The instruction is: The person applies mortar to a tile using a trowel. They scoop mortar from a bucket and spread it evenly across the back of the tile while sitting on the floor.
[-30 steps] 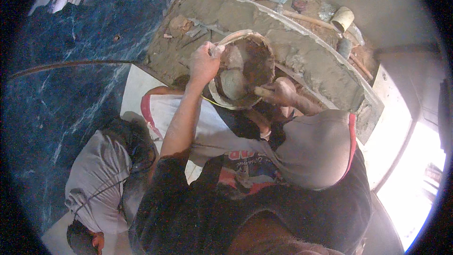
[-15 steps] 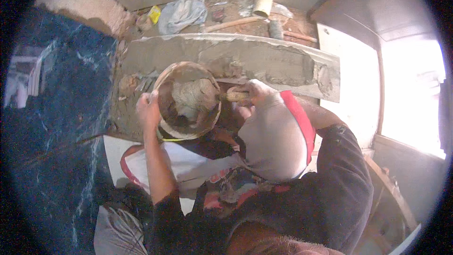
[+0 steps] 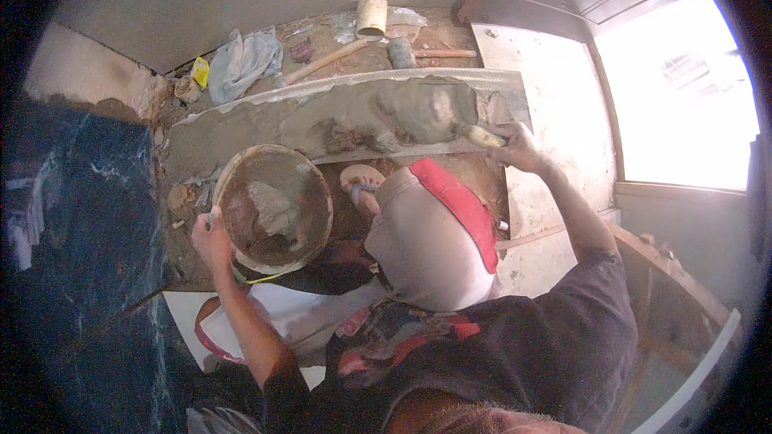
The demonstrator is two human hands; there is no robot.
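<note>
My left hand point(image 3: 211, 239) is closed on the near-left rim of a round mortar pan point(image 3: 328, 213). Wet grey mortar point(image 3: 275, 210) lies heaped inside it. My right hand point(image 3: 519, 147) grips the wooden handle of a trowel point(image 3: 484, 137), over the right end of a long slab point(image 3: 474, 147). A grey mortar layer point(image 3: 273, 124) covers most of that slab, rough in the middle and smoother toward the right. The trowel's blade is hard to make out against the wet mortar.
Behind the slab lie a mallet point(image 3: 400, 54), a wooden-handled tool point(image 3: 326, 63), a cream cylindrical container point(image 3: 371, 16) and a grey cloth point(image 3: 245, 64). Dark blue veined panels point(image 3: 88, 217) stand at left. My sandalled foot point(image 3: 362, 179) is beside the pan. A wooden frame point(image 3: 675, 273) is at right.
My right hand has carried the trowel from the pan to the slab's right end. The mortar heap in the pan looks smaller. My left hand stays on the rim, while the view has shifted.
</note>
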